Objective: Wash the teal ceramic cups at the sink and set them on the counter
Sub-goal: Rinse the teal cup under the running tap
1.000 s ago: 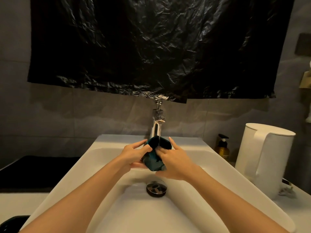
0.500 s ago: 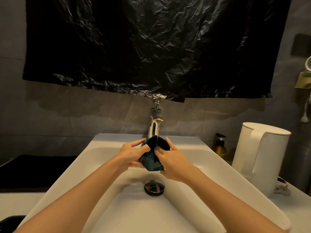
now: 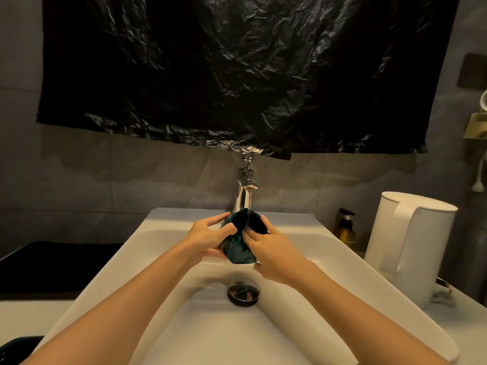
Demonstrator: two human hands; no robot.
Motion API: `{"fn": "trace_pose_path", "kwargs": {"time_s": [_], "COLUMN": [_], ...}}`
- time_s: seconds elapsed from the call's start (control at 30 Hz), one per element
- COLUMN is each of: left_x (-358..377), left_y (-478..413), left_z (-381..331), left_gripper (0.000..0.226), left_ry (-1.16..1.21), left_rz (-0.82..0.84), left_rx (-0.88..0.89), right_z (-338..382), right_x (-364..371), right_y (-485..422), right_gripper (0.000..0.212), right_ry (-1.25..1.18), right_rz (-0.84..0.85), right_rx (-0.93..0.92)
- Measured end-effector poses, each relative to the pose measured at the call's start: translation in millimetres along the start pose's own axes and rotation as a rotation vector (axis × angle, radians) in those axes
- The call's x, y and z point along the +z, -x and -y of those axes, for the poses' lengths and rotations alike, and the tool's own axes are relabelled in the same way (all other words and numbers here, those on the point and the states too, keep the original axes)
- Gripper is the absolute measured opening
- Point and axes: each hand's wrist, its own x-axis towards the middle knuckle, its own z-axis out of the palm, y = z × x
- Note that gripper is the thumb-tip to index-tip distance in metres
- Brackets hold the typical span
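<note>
Both hands clasp the cup (image 3: 241,247) from opposite sides: the left hand (image 3: 208,239) curls round its left wall, thumb near the rim, and the right hand (image 3: 268,252) wraps its right side. The cup tilts under the tap (image 3: 246,193), water running into its mouth, above the sink (image 3: 163,259) and its drain (image 3: 243,290).
</note>
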Motion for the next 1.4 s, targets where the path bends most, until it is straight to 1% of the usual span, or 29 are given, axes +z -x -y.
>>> {"fn": "trace_pose_path", "kwargs": {"time_s": [0.1,0.17,0.23,0.3,0.37,0.4,0.47,0.53,0.67,0.73,0.77,0.8,0.87,0.9,0.93,0.97,1.03,1.07,1.1,1.17,1.2,1.23,1.27,1.33,1.37,1.4], "left_x": [-0.7,-0.3,-1.5,-4.5,-5.2,-4.9,-3.5,-2.3,-3.7,-3.7,-3.7,-4.0,-4.8,-5.4,-5.7,-5.9,-6.0,-6.5,-7.3,-8.9,-9.1,-9.0,-8.2,-6.6,-6.9,-8.1], "left_y": [-1.1,-0.5,-0.4,-1.8,-1.6,-0.8,-0.7,-2.1,-5.0,-4.5,-4.8,-5.7,-7.6,-8.5,-9.4,-9.9,-10.1,-10.3,-10.6,-11.5,-12.1,-12.6,-12.8,-12.0,-11.8,-11.6], "left_z": [0.1,-0.6,-1.8,-0.8,0.9,1.4,-0.1,-0.5,3.6,2.0,0.9,0.2,-0.2,0.5,1.2,1.6,2.1,2.5,3.0,3.5,4.1,4.4,4.3,4.5,4.8,5.2], "left_gripper": [0.049,0.049,0.049,0.051,0.052,0.051,0.051,0.050,0.052,0.051,0.051,0.052,0.056,0.057,0.058,0.059,0.060,0.061,0.061,0.061,0.061,0.061,0.062,0.063,0.063,0.062], "left_ry": [0.022,0.021,0.021,0.012,0.007,0.003,0.000,-0.012,-0.019,-0.032,-0.039,-0.045,-0.042,-0.044,-0.052,-0.064,-0.082,-0.088,-0.094,-0.099,-0.102,-0.108,-0.119,-0.149,-0.161,-0.166], "left_rz": [0.015,0.031,0.021,0.012,0.031,0.043,0.051,0.045,0.043,0.031,0.021,0.006,-0.036,-0.057,-0.074,-0.087,-0.096,-0.097,-0.100,-0.106,-0.109,-0.108,-0.103,-0.088,-0.089,-0.096], "left_rx": [0.007,0.008,0.020,0.036,0.043,0.043,0.048,0.055,0.071,0.089,0.100,0.115,0.154,0.172,0.187,0.196,0.205,0.207,0.209,0.211,0.213,0.214,0.217,0.222,0.222,0.220], "right_z": [6.3,3.4,0.3,3.2,5.7,4.6,0.4,1.8,5.1,-2.4,-4.6,-4.8,-2.1,0.0,4.5,9.2,19.6,21.5,18.7,5.0,0.7,0.5,4.1,13.4,13.5,8.5], "right_x": [-0.3,-1.8,-3.6,-3.1,-1.3,-0.9,-1.3,-1.2,-0.8,3.3,5.0,4.7,1.0,0.0,-1.8,-0.2,3.9,4.0,5.4,8.7,6.6,6.0,7.5,6.5,6.2,9.0], "right_y": [-0.5,-2.3,-0.6,1.7,0.6,-0.7,-0.9,2.7,0.4,-0.4,0.6,2.5,3.8,3.0,1.3,-1.4,-4.7,-4.8,-3.9,2.2,4.8,5.3,5.3,3.1,2.4,2.8], "right_gripper": [0.072,0.077,0.074,0.068,0.069,0.071,0.071,0.068,0.068,0.067,0.063,0.054,0.030,0.024,0.023,0.025,0.035,0.039,0.042,0.043,0.042,0.042,0.043,0.046,0.045,0.044], "right_ry": [-0.147,-0.122,-0.052,-0.077,-0.126,-0.110,-0.040,-0.005,-0.155,-0.091,-0.044,0.002,0.077,0.082,0.051,-0.045,-0.363,-0.477,-0.498,-0.296,-0.154,-0.079,-0.118,-0.360,-0.400,-0.303], "right_rz": [0.034,0.004,-0.003,0.021,0.008,-0.018,-0.058,-0.037,-0.047,-0.072,-0.075,-0.074,-0.022,-0.005,0.012,0.015,-0.034,-0.034,-0.031,-0.049,-0.034,-0.007,0.002,0.007,0.014,-0.003], "right_rx": [-0.041,-0.033,-0.008,-0.030,-0.068,-0.074,-0.032,-0.014,-0.047,-0.017,0.008,0.026,0.057,0.064,0.079,0.105,0.166,0.177,0.163,0.103,0.075,0.065,0.072,0.128,0.130,0.099]}}
